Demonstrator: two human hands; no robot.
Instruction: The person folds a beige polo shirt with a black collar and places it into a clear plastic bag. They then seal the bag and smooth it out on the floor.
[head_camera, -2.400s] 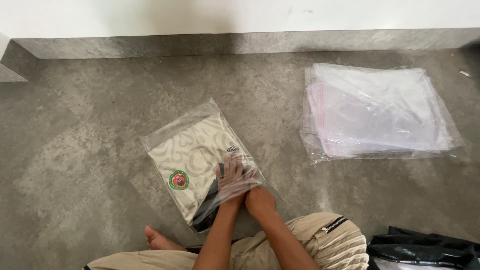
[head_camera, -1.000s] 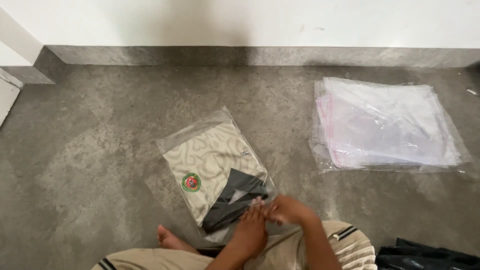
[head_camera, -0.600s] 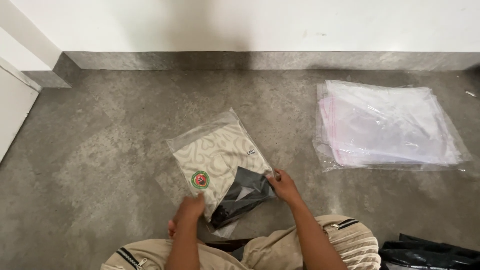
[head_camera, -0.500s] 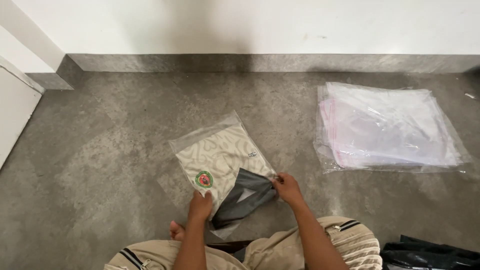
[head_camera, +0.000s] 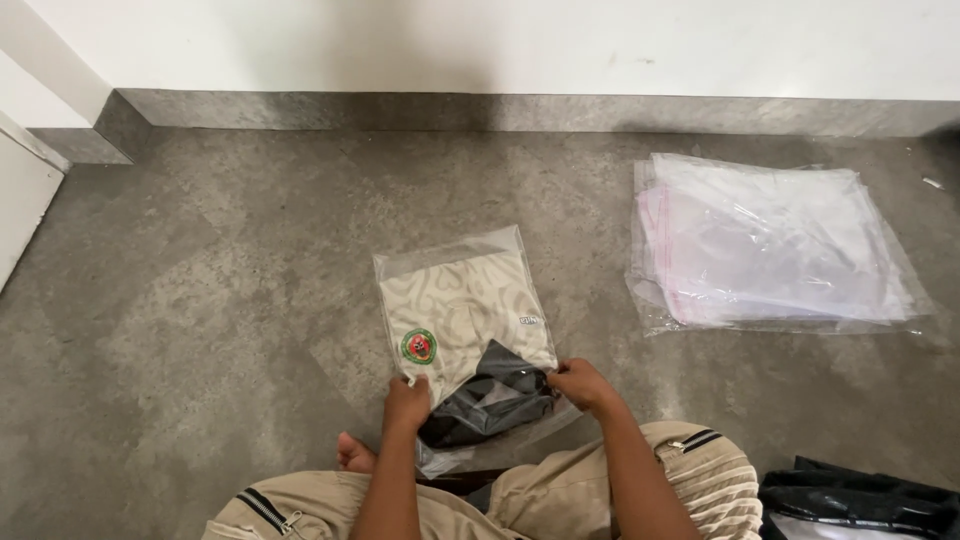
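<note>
Your left hand (head_camera: 405, 403) and right hand (head_camera: 582, 383) sit at the near end of a clear plastic bag (head_camera: 462, 335) lying flat on the grey concrete floor (head_camera: 220, 260), right in front of your crossed legs in tan trousers (head_camera: 560, 500). Inside the bag is a folded cream patterned garment (head_camera: 465, 310) with a round red and green badge (head_camera: 419, 346), and a dark folded part (head_camera: 490, 395) lies toward the open end between your hands. Both sets of fingers are curled down tight onto the bag's near corners, left on the left corner and right on the right, pinching film and probably cloth; you cannot see the fingertips well enough to tell which layers they have. Judge the package as light and soft: the cloth will sag and fold if you lift it by one corner, and the glossy film looks slippery, so the garment may slide inside it. Hold it with both hands at opposite edges, or flat under the middle, and grip film and cloth together. Nothing here looks fragile, though the thin film could crease or tear if tugged. A stack of empty clear bags (head_camera: 770, 245) lies well apart to your right, near the wall skirting (head_camera: 500, 110), and a black bag (head_camera: 860, 505) sits beside your right knee
</note>
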